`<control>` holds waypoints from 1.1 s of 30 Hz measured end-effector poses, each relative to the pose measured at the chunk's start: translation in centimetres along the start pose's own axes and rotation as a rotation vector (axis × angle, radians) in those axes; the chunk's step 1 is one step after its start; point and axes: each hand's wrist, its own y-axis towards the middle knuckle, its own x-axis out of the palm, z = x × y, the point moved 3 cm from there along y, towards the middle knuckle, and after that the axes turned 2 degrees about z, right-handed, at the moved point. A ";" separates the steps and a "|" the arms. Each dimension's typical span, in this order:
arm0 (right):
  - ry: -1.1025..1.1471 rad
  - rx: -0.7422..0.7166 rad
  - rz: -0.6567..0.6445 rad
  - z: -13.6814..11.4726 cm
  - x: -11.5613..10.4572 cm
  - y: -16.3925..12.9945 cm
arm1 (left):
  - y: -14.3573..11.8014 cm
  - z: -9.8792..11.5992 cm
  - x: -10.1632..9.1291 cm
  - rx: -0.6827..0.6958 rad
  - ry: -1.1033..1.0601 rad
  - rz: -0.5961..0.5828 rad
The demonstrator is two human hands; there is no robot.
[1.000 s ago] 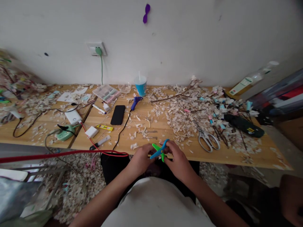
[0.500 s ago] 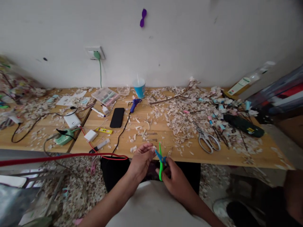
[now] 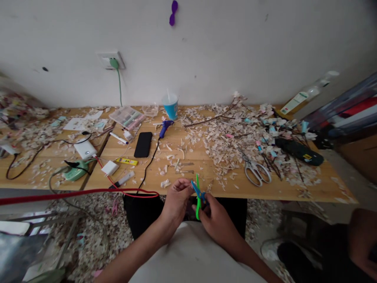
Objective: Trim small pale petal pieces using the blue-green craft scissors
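At the front edge of the wooden table point(image 3: 165, 161), my right hand point(image 3: 213, 214) is closed round a pair of green and blue scissors point(image 3: 198, 196), whose blades stand apart and point away from me. Just left of the blades, my left hand point(image 3: 176, 198) pinches something small and pale at its fingertips, too small to make out. The blue blade's tip reaches those fingertips. Pale scraps point(image 3: 165, 183) lie on the wood beyond my left hand.
Grey-handled scissors point(image 3: 257, 173) and a heap of pale scraps point(image 3: 224, 145) lie to the right, with flowering twigs behind. A phone point(image 3: 143, 144), a blue glue gun point(image 3: 165, 128) and a blue cup point(image 3: 170, 108) stand left of centre. A red cable point(image 3: 88, 192) crosses the front left.
The view has shifted slightly. The scissor blades remain apart beside my left fingertips, and both hands keep nearly the same place and hold.
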 end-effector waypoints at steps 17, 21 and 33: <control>-0.127 -0.015 0.029 0.1 -0.2 -0.1 | 0.1 -0.3 -0.2 -0.003 0.028 0.010; -0.157 -0.014 0.037 0.1 -0.3 -0.2 | 0.0 -0.2 -0.1 -0.018 0.030 -0.005; -0.129 -0.016 0.073 0.9 -0.6 -0.3 | -0.1 -0.1 -0.7 -0.044 0.039 -0.003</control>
